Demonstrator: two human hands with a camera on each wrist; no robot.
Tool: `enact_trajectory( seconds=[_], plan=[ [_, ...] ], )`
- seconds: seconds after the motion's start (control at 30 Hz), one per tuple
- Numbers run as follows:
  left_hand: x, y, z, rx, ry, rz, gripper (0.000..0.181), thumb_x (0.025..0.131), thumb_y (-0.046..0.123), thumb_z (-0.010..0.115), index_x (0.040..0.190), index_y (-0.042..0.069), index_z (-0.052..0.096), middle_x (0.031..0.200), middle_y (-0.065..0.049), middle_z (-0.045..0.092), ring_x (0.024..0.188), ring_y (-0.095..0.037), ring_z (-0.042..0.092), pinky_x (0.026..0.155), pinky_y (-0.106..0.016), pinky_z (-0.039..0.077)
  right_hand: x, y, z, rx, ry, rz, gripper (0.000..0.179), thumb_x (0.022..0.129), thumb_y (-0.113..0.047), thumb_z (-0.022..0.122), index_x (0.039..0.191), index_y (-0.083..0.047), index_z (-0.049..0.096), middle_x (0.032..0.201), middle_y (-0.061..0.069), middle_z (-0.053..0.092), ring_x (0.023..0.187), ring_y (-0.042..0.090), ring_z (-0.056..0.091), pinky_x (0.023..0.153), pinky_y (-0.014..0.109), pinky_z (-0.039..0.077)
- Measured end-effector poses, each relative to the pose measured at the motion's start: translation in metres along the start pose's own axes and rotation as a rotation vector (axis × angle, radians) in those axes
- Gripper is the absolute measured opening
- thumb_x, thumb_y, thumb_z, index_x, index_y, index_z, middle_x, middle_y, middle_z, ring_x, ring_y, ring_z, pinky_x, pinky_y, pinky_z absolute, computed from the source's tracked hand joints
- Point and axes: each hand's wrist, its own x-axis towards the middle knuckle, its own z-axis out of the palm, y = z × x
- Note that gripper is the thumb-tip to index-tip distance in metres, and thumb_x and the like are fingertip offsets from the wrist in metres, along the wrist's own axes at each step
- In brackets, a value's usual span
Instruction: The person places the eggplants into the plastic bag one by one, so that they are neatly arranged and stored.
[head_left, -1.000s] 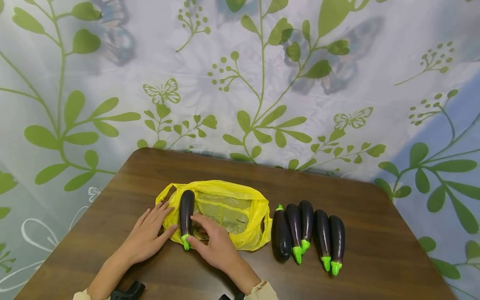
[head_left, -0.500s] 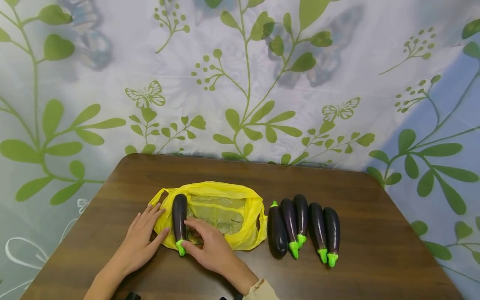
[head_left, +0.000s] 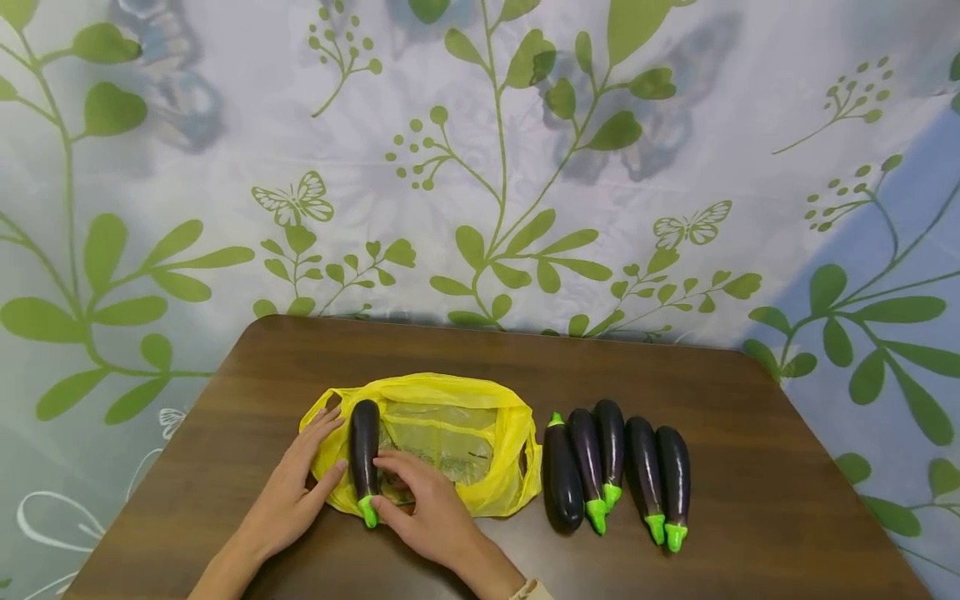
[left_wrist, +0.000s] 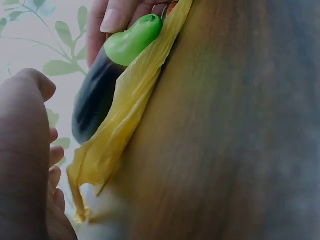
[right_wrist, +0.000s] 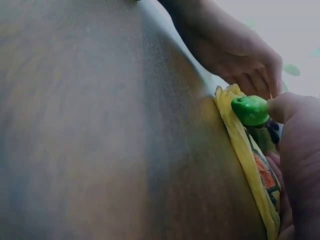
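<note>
A dark purple eggplant [head_left: 364, 450] with a bright green cap lies at the left end of an open yellow plastic bag [head_left: 517, 467], its cap over the bag's front rim. My right hand [head_left: 431, 508] touches the eggplant's right side; the thumb lies by the green cap [right_wrist: 250, 110] and a fingertip sits higher up. Its other fingers are partly hidden over the bag's inside. My left hand [head_left: 296, 492] rests on the bag's left edge with fingers extended, its thumb pointing toward the eggplant. In the left wrist view the bag's yellow film [left_wrist: 125, 115] partly covers the eggplant.
Several more eggplants [head_left: 562, 479] lie side by side on the brown wooden table [head_left: 735, 467], right of the bag. Behind the table's far edge hangs a pale cloth [head_left: 480, 167] printed with green leaves and butterflies.
The head view has shifted slightly. Both hands, the eggplant and the bag keep nearly the same places relative to one another.
</note>
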Motion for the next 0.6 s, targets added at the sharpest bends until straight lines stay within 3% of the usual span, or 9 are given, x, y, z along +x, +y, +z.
enact_trajectory(
  seconds=[0.1,0.2,0.33,0.37,0.43,0.53,0.6],
  plan=[
    [0.006,-0.002,0.004,-0.022,-0.010,-0.026,0.056,0.104,0.021,0.063,0.156,0.014,0.044,0.165,-0.009,0.036,0.155,-0.031,0.027,0.123,-0.032,0.025,-0.002,0.002,-0.001,0.010,0.005,-0.014,0.043,0.103,-0.034,0.066,0.142,-0.018,0.060,0.146,-0.002,0.059,0.107,0.003,0.066,0.083,0.010,0.052],
    [0.005,-0.003,0.006,-0.033,-0.010,-0.036,0.056,0.104,0.021,0.063,0.156,0.016,0.044,0.165,-0.009,0.037,0.154,-0.031,0.029,0.122,-0.025,0.023,-0.002,0.002,0.000,0.014,-0.001,-0.034,0.043,0.103,-0.033,0.066,0.142,-0.018,0.060,0.147,-0.001,0.058,0.109,0.003,0.066,0.082,0.008,0.051],
    [0.003,-0.005,0.009,-0.040,-0.024,-0.047,0.054,0.105,0.024,0.063,0.155,0.020,0.045,0.164,-0.007,0.039,0.155,-0.013,0.027,0.115,-0.011,0.020,-0.003,0.003,0.002,-0.010,0.004,-0.047,0.042,0.103,-0.032,0.066,0.142,-0.018,0.060,0.147,-0.001,0.058,0.113,0.004,0.066,0.084,0.008,0.050],
    [0.003,-0.005,0.010,-0.040,-0.029,-0.051,0.054,0.105,0.025,0.063,0.155,0.021,0.045,0.164,-0.007,0.039,0.154,-0.008,0.026,0.117,-0.016,0.024,-0.004,0.004,0.002,-0.016,0.005,-0.048,0.041,0.103,-0.031,0.066,0.141,-0.018,0.060,0.147,-0.001,0.058,0.113,0.004,0.066,0.085,0.008,0.050],
    [0.004,-0.006,0.011,-0.044,-0.040,-0.059,0.053,0.105,0.026,0.062,0.155,0.023,0.045,0.164,-0.006,0.039,0.152,-0.002,0.026,0.116,-0.016,0.025,-0.004,0.005,0.002,-0.027,0.009,-0.050,0.041,0.103,-0.031,0.066,0.141,-0.017,0.060,0.147,-0.002,0.058,0.115,0.004,0.065,0.086,0.008,0.050],
    [0.007,-0.007,0.013,-0.050,-0.054,-0.064,0.053,0.105,0.027,0.062,0.155,0.023,0.045,0.163,-0.007,0.040,0.152,-0.012,0.030,0.113,-0.010,0.022,-0.004,0.006,0.002,-0.039,0.019,-0.065,0.040,0.103,-0.031,0.065,0.140,-0.017,0.061,0.147,-0.002,0.058,0.117,0.005,0.065,0.087,0.008,0.049],
    [0.011,-0.007,0.012,-0.055,-0.064,-0.059,0.054,0.105,0.026,0.063,0.155,0.022,0.044,0.163,-0.009,0.040,0.152,-0.026,0.035,0.116,-0.016,0.025,-0.002,0.006,0.001,-0.050,0.035,-0.079,0.040,0.103,-0.031,0.065,0.140,-0.016,0.061,0.147,-0.002,0.058,0.118,0.005,0.064,0.087,0.008,0.049]
  ],
)
